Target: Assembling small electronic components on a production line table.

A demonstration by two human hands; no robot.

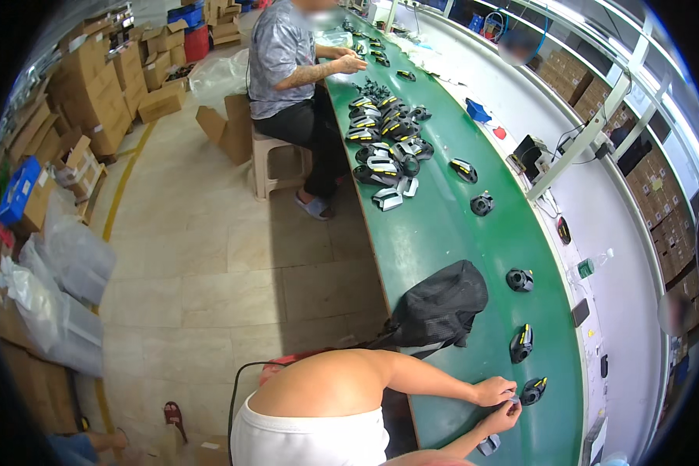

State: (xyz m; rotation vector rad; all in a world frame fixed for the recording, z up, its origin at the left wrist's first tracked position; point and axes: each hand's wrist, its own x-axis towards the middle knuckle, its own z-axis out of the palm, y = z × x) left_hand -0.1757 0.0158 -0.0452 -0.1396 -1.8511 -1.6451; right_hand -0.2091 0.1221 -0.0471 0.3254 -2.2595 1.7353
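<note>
Over the near end of the green work surface [462, 396], my left hand [493, 391] and my right hand [505, 418] meet with bent, closed fingers. A small grey piece [513, 399] shows between their fingertips; its kind is too small to make out. Just beyond the fingers lies a black rounded housing with a yellow strip [533, 391], very near or touching them. Beside my right forearm sits a grey plastic part [488, 445], partly hidden by the arm.
A black mesh bag [440, 305] slumps on the surface's left edge. More black-and-yellow housings [522, 343] stand in a line farther up, with a large pile [392, 128] beyond. A seated person [283, 62] works at the far end. Cartons [89, 85] stack at left; a bottle [594, 264] lies right.
</note>
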